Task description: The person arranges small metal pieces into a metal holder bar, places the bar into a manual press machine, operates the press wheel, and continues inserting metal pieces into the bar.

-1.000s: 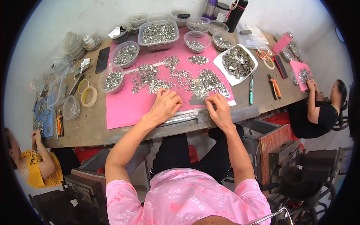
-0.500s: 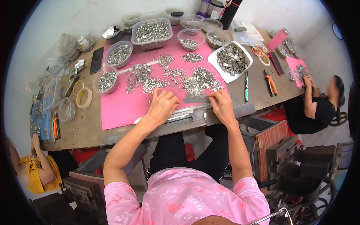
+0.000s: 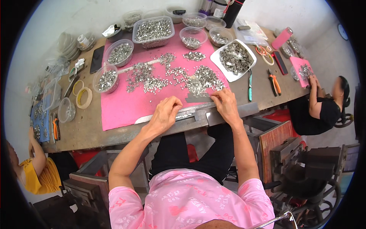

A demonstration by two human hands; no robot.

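My left hand (image 3: 166, 111) is closed at the near edge of a pink mat (image 3: 127, 107), thumb and fingertips pressed together over a long metal rail (image 3: 186, 117). Small whitish pieces lie in a row along the rail. Anything pinched in those fingertips is too small to make out. My right hand (image 3: 225, 105) is also closed, its fingertips down at the right end of a flat grey strip (image 3: 198, 99); what they grip is hidden. Just beyond the strip spreads a heap of small silvery metal pieces (image 3: 204, 79), with another loose heap (image 3: 143, 74) farther left.
Clear tubs of metal pieces (image 3: 153, 30) line the back, and a white dish (image 3: 235, 63) stands right. Orange-handled pliers (image 3: 273, 82), a teal-handled tool (image 3: 250, 89) and tape rolls (image 3: 84, 98) lie around the mat. Co-workers sit at the left (image 3: 40, 171) and right (image 3: 324, 110).
My left hand has moved back from the loose pieces toward me and slightly right, down to the rail. My right hand stays at the grey strip's end. The view has shifted slightly.
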